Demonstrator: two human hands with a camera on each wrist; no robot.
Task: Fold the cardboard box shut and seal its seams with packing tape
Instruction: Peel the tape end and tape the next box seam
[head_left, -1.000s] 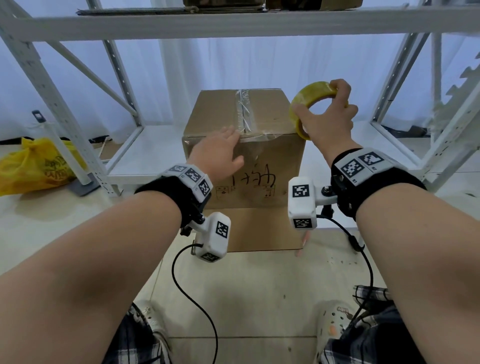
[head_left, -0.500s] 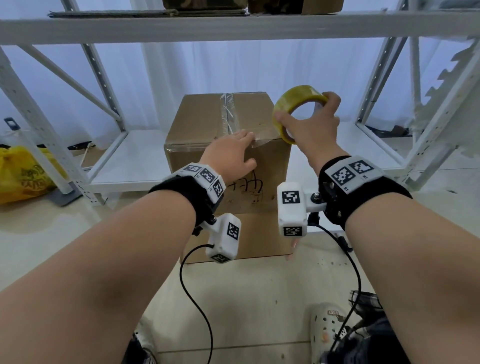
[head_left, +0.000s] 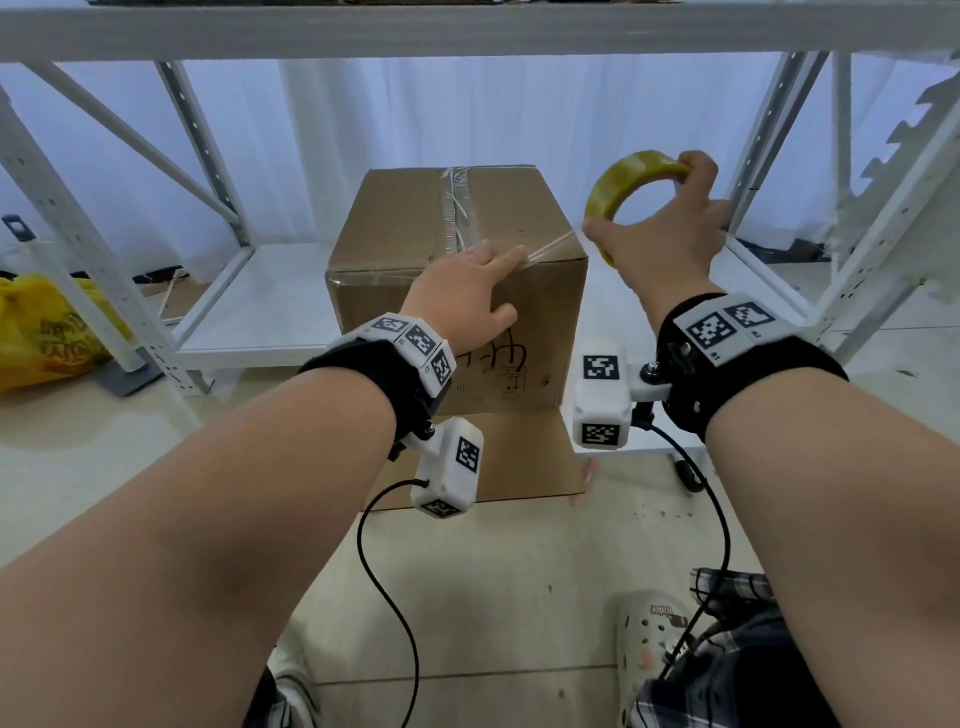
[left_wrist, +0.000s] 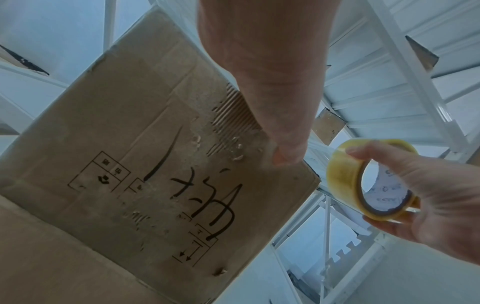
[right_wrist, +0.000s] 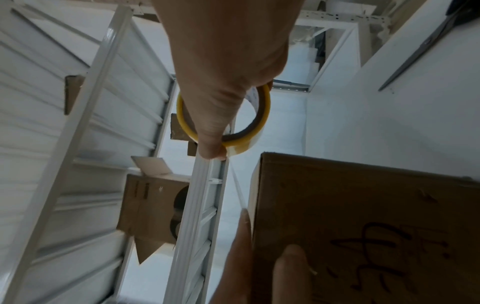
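A brown cardboard box (head_left: 395, 223) stands closed on the floor, with clear tape along its top middle seam and black handwriting on its near face (left_wrist: 207, 197). My left hand (head_left: 467, 296) lies flat over the box's top front edge, fingers straight, pressing a strip of tape there. My right hand (head_left: 660, 244) grips a yellow tape roll (head_left: 618, 192) in the air just right of the box's top right corner. A clear strip of tape (head_left: 550, 247) stretches from the roll to the box edge. The roll (left_wrist: 363, 181) and its core (right_wrist: 257, 115) show in both wrist views.
A white metal rack (head_left: 467, 31) surrounds the box, with a low shelf (head_left: 270, 306) behind it and uprights on both sides. A yellow bag (head_left: 47, 332) lies at far left. My feet in light clogs (head_left: 649, 639) stand near the bottom edge.
My right hand has pulled the tape roll to the right, off the box corner, drawing out a strip of tape. My left hand has slid right along the front edge.
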